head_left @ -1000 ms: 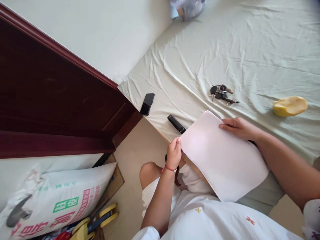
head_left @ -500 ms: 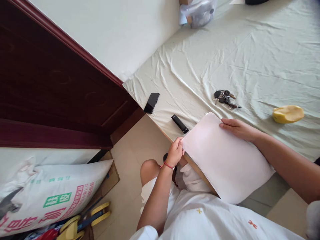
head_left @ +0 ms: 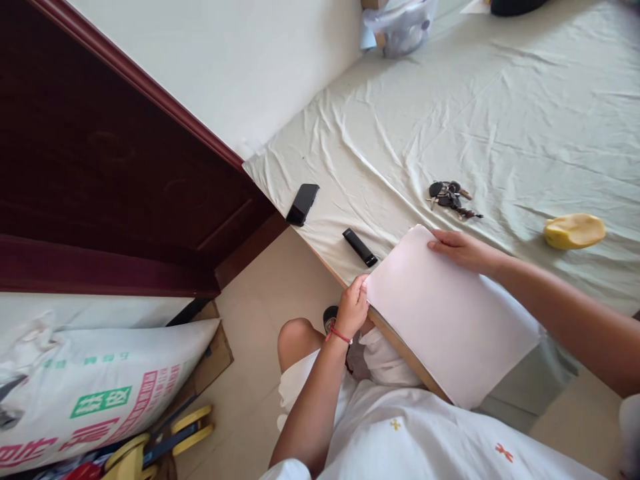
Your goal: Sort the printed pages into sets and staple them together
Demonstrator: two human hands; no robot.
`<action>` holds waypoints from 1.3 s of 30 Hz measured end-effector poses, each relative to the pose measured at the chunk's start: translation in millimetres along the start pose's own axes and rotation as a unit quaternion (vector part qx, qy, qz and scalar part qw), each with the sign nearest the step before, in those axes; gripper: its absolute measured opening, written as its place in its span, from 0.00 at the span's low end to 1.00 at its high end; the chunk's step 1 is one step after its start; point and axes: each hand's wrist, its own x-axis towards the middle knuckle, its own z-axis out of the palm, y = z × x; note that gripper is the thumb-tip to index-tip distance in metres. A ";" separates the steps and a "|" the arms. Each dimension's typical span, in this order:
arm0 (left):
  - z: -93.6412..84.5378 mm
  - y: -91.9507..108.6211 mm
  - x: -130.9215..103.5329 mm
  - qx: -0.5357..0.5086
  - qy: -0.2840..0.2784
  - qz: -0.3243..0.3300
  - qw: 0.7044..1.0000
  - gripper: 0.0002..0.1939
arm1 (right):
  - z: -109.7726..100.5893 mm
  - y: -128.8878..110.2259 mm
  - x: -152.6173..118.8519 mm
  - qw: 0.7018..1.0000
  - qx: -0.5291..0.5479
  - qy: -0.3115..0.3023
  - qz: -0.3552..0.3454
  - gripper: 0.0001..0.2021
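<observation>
A stack of white paper (head_left: 450, 320) lies over the edge of the cloth-covered table, its near end reaching toward my shirt. My left hand (head_left: 354, 303), with a red string at the wrist, pinches the paper's left corner. On the far right edge, my right hand (head_left: 463, 251) grips the sheets with the thumb on top and the fingers partly hidden beneath. Just beyond the left hand lies a slim black device (head_left: 359, 247). A bunch of keys (head_left: 451, 198) rests past the right hand.
A black phone (head_left: 303, 205) sits at the table's left edge. To the right is a yellow, cut fruit-like piece (head_left: 575, 231). A clear plastic container (head_left: 403, 30) stands by the wall. On the floor at left, a printed white sack (head_left: 110, 387) leans near yellow-and-blue equipment (head_left: 175, 437).
My right hand has shifted slightly left along the paper's far edge. The paper's near right end looks flatter and straighter. My left hand stays at its corner.
</observation>
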 end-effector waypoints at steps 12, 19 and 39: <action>0.8 -12.8 -2.7 0.116 -0.061 0.052 0.990 0.24 | -14.5 -39.7 32.9 0.931 -0.317 -0.105 -0.144 0.27; 0.4 -16.8 -2.6 0.134 -0.060 0.062 0.987 0.27 | -22.1 -42.5 42.7 0.915 -0.343 -0.132 -0.168 0.23; 0.1 -2.0 -13.4 0.135 -0.081 0.046 0.986 0.27 | 7.2 -54.0 46.5 0.839 -0.427 -0.164 -0.295 0.15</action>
